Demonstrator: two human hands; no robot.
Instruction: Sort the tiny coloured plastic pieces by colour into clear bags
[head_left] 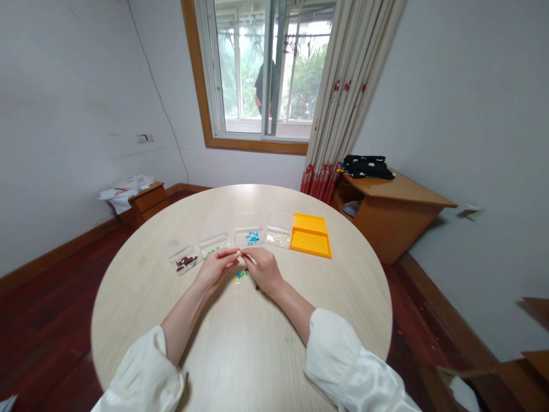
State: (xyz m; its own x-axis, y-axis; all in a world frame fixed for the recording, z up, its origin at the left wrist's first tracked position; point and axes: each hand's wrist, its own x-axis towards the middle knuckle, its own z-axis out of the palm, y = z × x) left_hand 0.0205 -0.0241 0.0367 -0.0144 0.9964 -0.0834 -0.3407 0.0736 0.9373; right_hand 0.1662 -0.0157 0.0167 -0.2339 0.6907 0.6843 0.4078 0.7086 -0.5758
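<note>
My left hand (217, 268) and my right hand (262, 268) meet over the middle of the round table (240, 355). Between their fingertips they pinch a small cream piece (239, 253), too tiny to make out in detail. Just below the hands lies a loose cluster of small coloured pieces (240, 277) in blue, green and yellow. A dark piece (257, 288) lies beside my right hand, partly hidden. Beyond the hands stand clear boxes: one with brown pieces (187, 262), one with green pieces (211, 250) partly covered by my left hand, one with blue pieces (253, 237), one with cream pieces (281, 239).
An open yellow case (311, 236) lies right of the clear boxes. A wooden desk (398, 191) with folded black cloth (368, 166) stands past the table at the right. At the far left, papers lie on a low cabinet (150, 200). A curtain (343, 97) hangs by the window.
</note>
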